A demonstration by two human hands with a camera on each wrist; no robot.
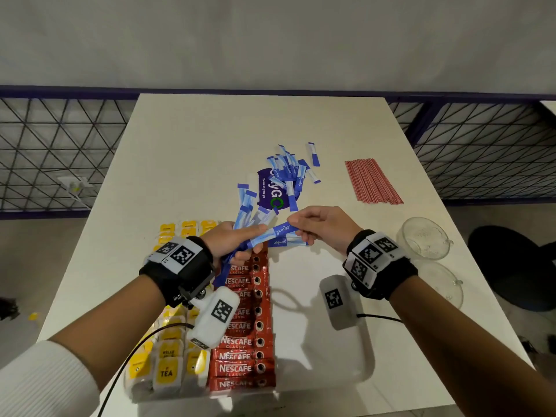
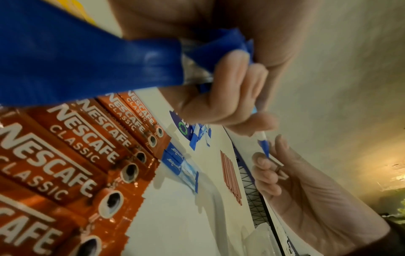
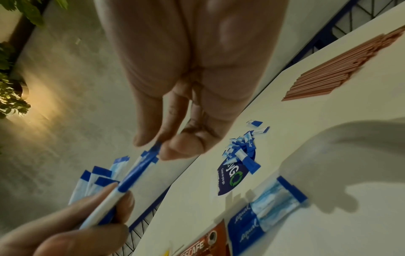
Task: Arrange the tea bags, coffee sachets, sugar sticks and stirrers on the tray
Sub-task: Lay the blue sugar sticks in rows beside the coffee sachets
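Observation:
My left hand (image 1: 255, 237) grips a fanned bundle of blue-and-white sugar sticks (image 1: 245, 212) above the tray's far end. My right hand (image 1: 296, 227) pinches the end of one sugar stick (image 1: 281, 231) whose other end lies under my left thumb. In the right wrist view that stick (image 3: 136, 171) runs between both hands. Two sugar sticks (image 1: 285, 242) lie flat on the clear tray (image 1: 368, 368), beside a column of red Nescafe sachets (image 1: 240, 341) and rows of yellow tea bags (image 1: 168, 374). More sugar sticks (image 1: 288, 173) lie loose on the table. Red stirrers (image 1: 371, 180) lie at the far right.
A purple sticker (image 1: 266, 191) lies under the loose sugar pile. Two clear glass dishes (image 1: 425, 237) sit at the table's right edge. Blue mesh railings run behind the white table (image 1: 210, 139). A dark stool (image 1: 511, 266) stands to the right.

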